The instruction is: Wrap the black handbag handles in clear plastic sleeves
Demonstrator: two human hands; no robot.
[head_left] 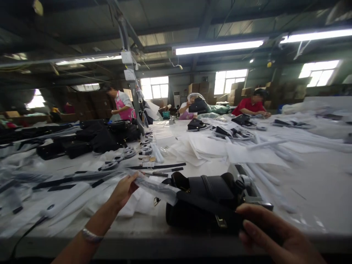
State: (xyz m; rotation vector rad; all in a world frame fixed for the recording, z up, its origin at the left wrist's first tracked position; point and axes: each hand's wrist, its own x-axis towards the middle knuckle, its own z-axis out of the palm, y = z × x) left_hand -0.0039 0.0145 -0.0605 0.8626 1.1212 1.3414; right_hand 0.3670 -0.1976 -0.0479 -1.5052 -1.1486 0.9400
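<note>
Strap pinched by left hand and right hand, any bag lettering unreadable

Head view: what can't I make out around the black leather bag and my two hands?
All in the head view:
Underside of the black leather bag: hidden, facing the white table.
Right end of the flat black strap: covered by the right hand.
Right forearm: cut off by the bottom edge.
Gold-toned metal clasp: too blurred for fine detail.
Dark heap of black items: too blurred to count.
</note>
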